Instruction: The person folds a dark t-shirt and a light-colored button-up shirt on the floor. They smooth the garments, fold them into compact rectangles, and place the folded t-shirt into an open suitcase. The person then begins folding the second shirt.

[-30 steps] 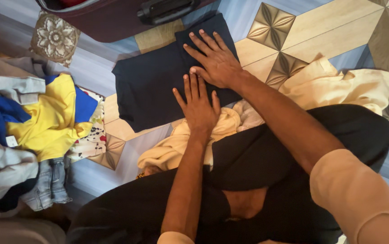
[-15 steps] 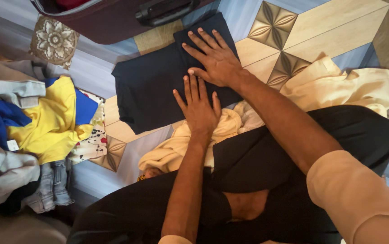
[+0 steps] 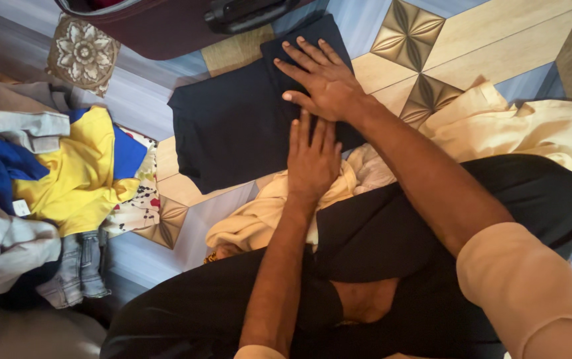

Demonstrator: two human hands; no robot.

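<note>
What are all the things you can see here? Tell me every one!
Folded garment: one, dark navy, flat on the floor under both hands.
Suitcase: one, maroon, top edge.
Clothes pile: one heap, yellow, blue, grey and denim, left side.
Cream cloth: one, crumpled by the person's legs.
Floor: patterned tiles, beige, gold and blue-grey.
Trousers: black, on the crossed legs.
Left hand: flat on the garment's near edge.
Right hand: spread flat on the garment's far corner.

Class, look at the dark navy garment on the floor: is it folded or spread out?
Folded: the dark navy garment lies as a compact rectangle, both hands pressing flat on it.
</note>
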